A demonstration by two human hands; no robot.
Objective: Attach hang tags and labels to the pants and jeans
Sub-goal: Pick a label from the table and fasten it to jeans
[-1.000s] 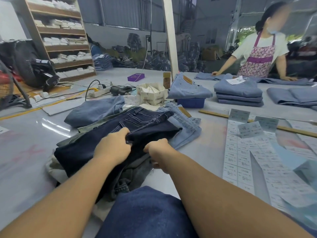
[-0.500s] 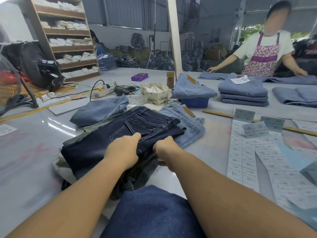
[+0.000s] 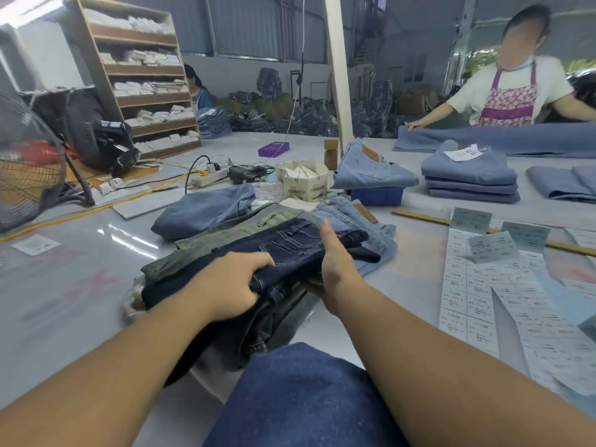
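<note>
Desk: grey and glossy, carrying the pile, the label sheets and the tag box; another person is smoothing pale fabric at the far side.
Pile of jeans: lying at the near middle of the desk, several folded pairs overlapping; an olive pair is showing beneath the top one, pale blue pairs behind and to the right.
Dark jeans: sitting on top of the pile, waistband turned toward the near edge.
Label sheets: lying flat well to the right of the pile, print too blurred to read.
Tag box: white carton beyond the pile, strung tags showing inside.
Left hand: fingers curling over the near edge of the dark jeans, gripping the fabric.
Right hand: fingers straight, palm pressing against the right side of the dark jeans; not clenching.
Step, as judged: squaring up or lifting off the top pair before tagging.
Doing it well: taking only the top pair, keeping the fold intact, exposing the waistband, and leaving the sheets undisturbed.
</note>
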